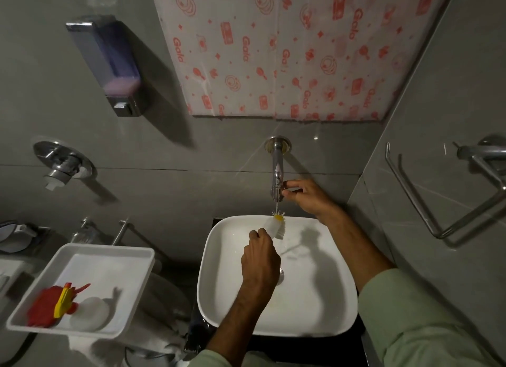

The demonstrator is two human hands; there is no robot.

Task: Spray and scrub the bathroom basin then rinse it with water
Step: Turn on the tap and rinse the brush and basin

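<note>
A white square basin point(323, 306) sits low in the middle, its drain partly hidden behind my left wrist. My left hand point(260, 257) is closed around the handle of a white scrub brush point(276, 227) with a yellow tip, held up under the chrome wall tap point(277, 175). A thin stream of water falls from the spout onto the brush head. My right hand point(306, 196) reaches to the spout's end, its fingers pinching the tap. A white spray bottle point(87, 313) with a red and yellow trigger lies in the white tray point(109, 251) at the left.
A red cloth or sponge point(43, 306) lies in the tray beside the bottle. A soap dispenser point(109, 65) and a chrome mixer valve point(61, 164) hang on the left wall. A chrome towel holder point(449, 191) projects from the right wall. Red-patterned paper point(273, 49) covers the wall above.
</note>
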